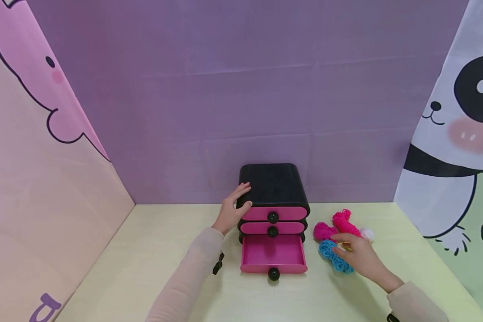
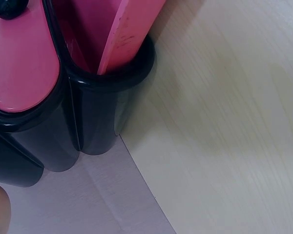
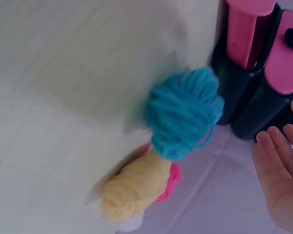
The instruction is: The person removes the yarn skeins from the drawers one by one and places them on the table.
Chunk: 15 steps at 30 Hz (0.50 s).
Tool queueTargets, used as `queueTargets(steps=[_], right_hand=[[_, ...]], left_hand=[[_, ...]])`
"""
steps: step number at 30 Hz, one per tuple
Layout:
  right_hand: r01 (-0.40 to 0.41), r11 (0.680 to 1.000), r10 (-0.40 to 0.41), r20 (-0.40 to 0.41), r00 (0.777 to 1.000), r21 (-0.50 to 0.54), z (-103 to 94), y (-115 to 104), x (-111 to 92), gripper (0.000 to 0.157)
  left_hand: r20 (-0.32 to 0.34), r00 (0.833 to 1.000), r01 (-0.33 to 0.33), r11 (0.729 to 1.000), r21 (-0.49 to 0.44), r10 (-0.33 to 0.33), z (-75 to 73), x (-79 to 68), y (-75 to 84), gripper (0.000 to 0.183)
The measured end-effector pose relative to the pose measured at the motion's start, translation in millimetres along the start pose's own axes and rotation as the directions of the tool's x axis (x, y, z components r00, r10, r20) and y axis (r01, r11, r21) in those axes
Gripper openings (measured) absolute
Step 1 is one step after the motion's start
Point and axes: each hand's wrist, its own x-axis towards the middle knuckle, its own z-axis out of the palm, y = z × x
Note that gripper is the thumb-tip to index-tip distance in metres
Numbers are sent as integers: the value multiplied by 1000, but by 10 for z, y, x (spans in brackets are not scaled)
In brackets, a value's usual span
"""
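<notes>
A small black drawer box (image 1: 271,185) with pink drawers stands against the back cloth. Its bottom drawer (image 1: 273,250) is pulled out and bare inside; the two drawers above are closed. My left hand (image 1: 231,210) rests on the box's upper left edge, fingers extended. To the right, my right hand (image 1: 360,255) hovers over a group of yarn balls, its fingers spread and holding nothing. The group has a blue ball (image 3: 185,112), a yellow ball (image 3: 136,187), a magenta ball (image 1: 324,231), a hot pink ball (image 1: 346,222) and a white one (image 1: 367,234).
Purple cloth (image 1: 241,98) hangs behind the pale wooden table (image 1: 116,277). Printed panels flank it, with a pink figure (image 1: 32,58) at left and a panda (image 1: 459,134) at right.
</notes>
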Motion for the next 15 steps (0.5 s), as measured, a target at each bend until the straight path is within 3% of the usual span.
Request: queueTargets(steps=[7,15], right_hand=[[-43,996,44,-11,999,72,193,-164,-64,26],[7,988,-10,16,1000,155,468,-306,-151,21]], left_hand=[[38,999,26,999,-28,-25,-18,13,-2,48],[6,1000,15,1000,-5,-15,0,-1,11,46]])
